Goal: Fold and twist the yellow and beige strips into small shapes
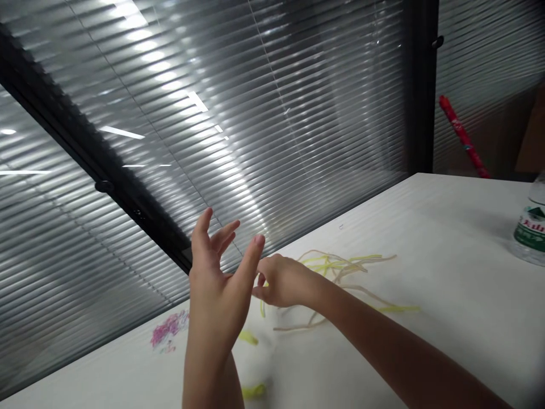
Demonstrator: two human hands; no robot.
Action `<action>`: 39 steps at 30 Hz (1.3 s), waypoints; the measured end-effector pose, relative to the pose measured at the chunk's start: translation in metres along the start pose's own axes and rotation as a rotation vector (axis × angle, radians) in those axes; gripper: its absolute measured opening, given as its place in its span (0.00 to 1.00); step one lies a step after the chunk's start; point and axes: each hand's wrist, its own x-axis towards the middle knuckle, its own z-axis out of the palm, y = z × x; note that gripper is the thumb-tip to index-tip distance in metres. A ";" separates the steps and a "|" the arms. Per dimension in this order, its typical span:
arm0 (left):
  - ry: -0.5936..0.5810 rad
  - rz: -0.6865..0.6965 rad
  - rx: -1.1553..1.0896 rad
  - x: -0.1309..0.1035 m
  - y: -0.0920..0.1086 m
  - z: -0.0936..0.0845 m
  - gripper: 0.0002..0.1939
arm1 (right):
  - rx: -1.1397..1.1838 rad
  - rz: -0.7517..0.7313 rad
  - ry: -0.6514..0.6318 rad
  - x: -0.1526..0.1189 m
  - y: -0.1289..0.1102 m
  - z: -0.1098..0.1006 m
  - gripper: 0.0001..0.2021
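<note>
Right, on my head feed the left hand point(223, 278) is up at seven o'clock of centre, its fingers and thumb spread wide. I see nothing in its grasp, so I read it as released. Just beside it, at its three o'clock, I have the right hand point(283, 281), wrist bent, fingers curled in towards the thumb; its forearm runs out to four o'clock. I cannot tell whether those fingertips pinch anything, or whether the two hands touch, since the left thumb partly covers them.

The strands point(327, 263), yellow and beige, lie in a loose, crossing tangle on the white table point(443, 255), at three o'clock of the right hand and partly behind it. Around that same hand I make out two blurred yellow pieces point(248, 337) on the table towards seven o'clock, and a purple patch point(168, 329) between eight and nine. Well apart, a bottle point(532, 227) stands at three o'clock, cut by the frame; a red stick point(464, 139) slants at two, beyond the table edge. Blinds point(323, 113) fill twelve.
</note>
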 end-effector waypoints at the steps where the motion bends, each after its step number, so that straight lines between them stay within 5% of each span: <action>1: -0.004 0.007 -0.003 0.001 -0.001 0.000 0.37 | -0.039 0.037 -0.068 0.000 0.003 -0.004 0.11; 6: -0.010 0.010 -0.008 0.003 -0.006 -0.002 0.35 | -0.294 0.203 -0.156 0.003 0.023 -0.020 0.10; 13: -0.068 -0.014 0.031 0.003 -0.002 -0.006 0.32 | -0.317 0.241 -0.323 0.009 0.036 -0.022 0.13; 19: -0.301 0.023 0.087 -0.006 0.002 -0.013 0.26 | -0.251 0.292 -0.332 0.006 0.038 -0.033 0.09; 26: -0.859 -0.155 0.484 -0.012 0.003 -0.031 0.19 | -0.267 0.362 -0.412 0.005 0.050 -0.051 0.11; 30: -0.907 -0.224 0.628 -0.015 0.003 -0.033 0.21 | -0.254 0.329 -0.396 0.002 0.054 -0.058 0.11; 34: -0.927 -0.266 0.787 -0.031 -0.020 -0.036 0.21 | -0.236 0.314 -0.403 -0.001 0.054 -0.061 0.11; 39: -0.971 -0.419 0.934 -0.065 -0.067 -0.062 0.26 | -0.217 0.305 -0.389 -0.004 0.057 -0.061 0.11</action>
